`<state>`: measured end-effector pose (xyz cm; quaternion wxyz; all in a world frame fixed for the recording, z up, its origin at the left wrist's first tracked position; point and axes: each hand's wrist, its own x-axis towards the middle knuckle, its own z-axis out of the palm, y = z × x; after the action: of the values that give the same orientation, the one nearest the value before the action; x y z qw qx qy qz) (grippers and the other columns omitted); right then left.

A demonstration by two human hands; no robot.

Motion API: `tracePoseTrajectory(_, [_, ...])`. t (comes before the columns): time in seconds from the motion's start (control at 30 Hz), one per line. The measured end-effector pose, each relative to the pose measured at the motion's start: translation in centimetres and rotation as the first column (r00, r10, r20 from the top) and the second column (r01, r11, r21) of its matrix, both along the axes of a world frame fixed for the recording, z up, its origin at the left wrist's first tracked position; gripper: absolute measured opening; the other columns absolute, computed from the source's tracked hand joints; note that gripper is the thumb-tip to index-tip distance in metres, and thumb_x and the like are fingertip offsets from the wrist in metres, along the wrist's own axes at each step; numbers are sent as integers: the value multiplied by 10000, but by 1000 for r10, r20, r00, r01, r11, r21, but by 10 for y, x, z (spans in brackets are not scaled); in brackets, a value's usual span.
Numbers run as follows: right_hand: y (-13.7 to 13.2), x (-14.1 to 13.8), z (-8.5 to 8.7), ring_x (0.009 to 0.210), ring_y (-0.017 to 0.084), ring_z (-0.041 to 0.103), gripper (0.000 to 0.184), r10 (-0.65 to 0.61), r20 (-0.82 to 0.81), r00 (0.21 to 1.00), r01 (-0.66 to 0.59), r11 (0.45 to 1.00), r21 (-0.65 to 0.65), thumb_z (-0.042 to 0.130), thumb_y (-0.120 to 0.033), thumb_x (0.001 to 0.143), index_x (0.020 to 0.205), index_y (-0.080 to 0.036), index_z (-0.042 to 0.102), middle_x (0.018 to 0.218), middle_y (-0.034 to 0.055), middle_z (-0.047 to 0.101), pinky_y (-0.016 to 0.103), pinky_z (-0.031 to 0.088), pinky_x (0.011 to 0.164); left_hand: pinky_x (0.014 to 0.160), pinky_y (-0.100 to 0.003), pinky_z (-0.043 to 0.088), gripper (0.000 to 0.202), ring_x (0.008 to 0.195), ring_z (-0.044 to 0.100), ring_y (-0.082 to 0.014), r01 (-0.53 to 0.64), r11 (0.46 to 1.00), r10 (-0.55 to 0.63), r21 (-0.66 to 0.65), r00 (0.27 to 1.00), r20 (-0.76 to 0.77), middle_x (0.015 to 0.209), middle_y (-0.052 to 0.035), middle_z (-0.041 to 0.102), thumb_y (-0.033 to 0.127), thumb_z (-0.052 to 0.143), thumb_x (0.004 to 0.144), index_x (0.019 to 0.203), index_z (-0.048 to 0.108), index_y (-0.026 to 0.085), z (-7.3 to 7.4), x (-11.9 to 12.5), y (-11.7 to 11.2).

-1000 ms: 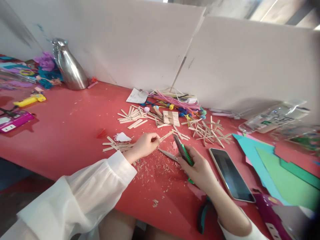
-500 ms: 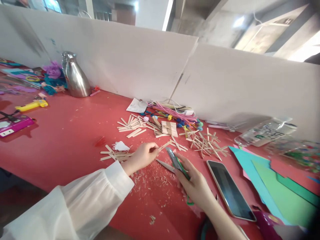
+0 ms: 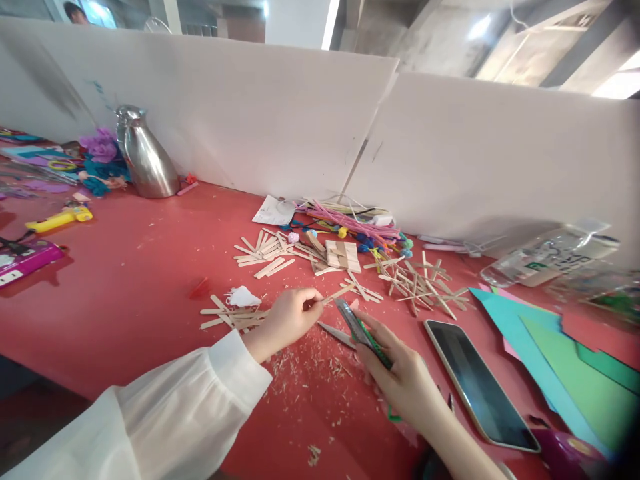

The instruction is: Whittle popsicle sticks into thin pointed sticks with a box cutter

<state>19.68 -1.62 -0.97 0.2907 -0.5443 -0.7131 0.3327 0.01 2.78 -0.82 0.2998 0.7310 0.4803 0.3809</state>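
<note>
Stick [image 3: 342, 293], thin and wooden, juts from the pinched fingertips of the left hand [image 3: 290, 319] above the red table [image 3: 145, 287]; its long axis slants, the free end pointing rightward and slightly away from the person. The right hand [image 3: 400, 373] is wrapped round a green knife [image 3: 365, 335], whose blade points left and away, its tip just beside the stick; whether they touch, I cannot tell. The hands are apart. Under the right hand lie scissors [image 3: 338, 334], partly hidden, blades toward the left hand. Shavings [image 3: 307, 380] litter the near table. Loose sticks [image 3: 423, 287] lie beyond, and a phone [image 3: 480, 383] sits right of the knife, near coloured paper [image 3: 550, 357]. A steel jug [image 3: 149, 160] stands by the wall, its inside hidden; a clear bottle [image 3: 547, 257] lies tilted at right, contents too unclear to tell.
</note>
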Motion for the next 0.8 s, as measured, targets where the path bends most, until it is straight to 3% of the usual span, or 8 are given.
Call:
tracePoseTrajectory(0.53, [-3, -5, 2, 337, 98, 443, 517, -66, -43, 997, 61, 991, -117, 443, -346, 844, 1330, -168, 420, 460, -77, 462, 211, 390, 348, 553, -215, 345, 173, 577, 483, -102, -10, 999, 11, 50, 1000, -19, 631, 13, 549, 167, 446, 839, 699, 547, 148, 1, 4, -5])
tracePoseTrajectory(0.8, [-4, 1, -1, 315, 78, 326, 484, -32, 165, 986, 17, 996, 91, 442, -294, 832, 1298, -166, 471, 434, -89, 381, 195, 293, 318, 550, -223, 366, 180, 581, 488, -111, -7, 1000, 7, -21, 1000, 0, 633, 9, 558, 233, 456, 843, 727, 566, 151, -7, 5, -1])
